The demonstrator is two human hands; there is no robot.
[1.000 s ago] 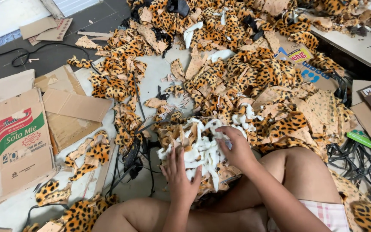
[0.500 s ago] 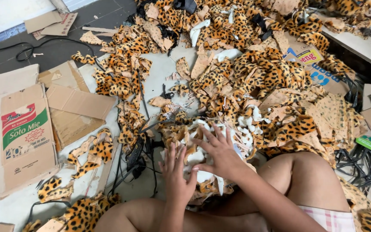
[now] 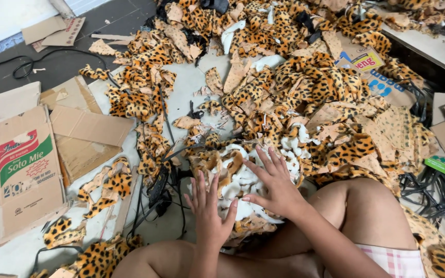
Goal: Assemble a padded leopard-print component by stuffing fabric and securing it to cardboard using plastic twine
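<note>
Both hands have been spread flatter: the left hand (image 3: pixel 209 213) and right hand (image 3: pixel 274 183) are pressed, fingers apart, gripping nothing, on white fabric scraps (image 3: pixel 243 177) amid leopard-print pieces (image 3: pixel 305 87).

Left hand (image 3: pixel 209 213) flat, fingers spread, right hand (image 3: pixel 274 183) splayed, palm down

The flat right hand (image 3: pixel 274 188) hides part of the white fleece scraps (image 3: pixel 243 180); the heap of leopard-print fabric offcuts (image 3: pixel 294 87) is cut off at the far edge.
</note>
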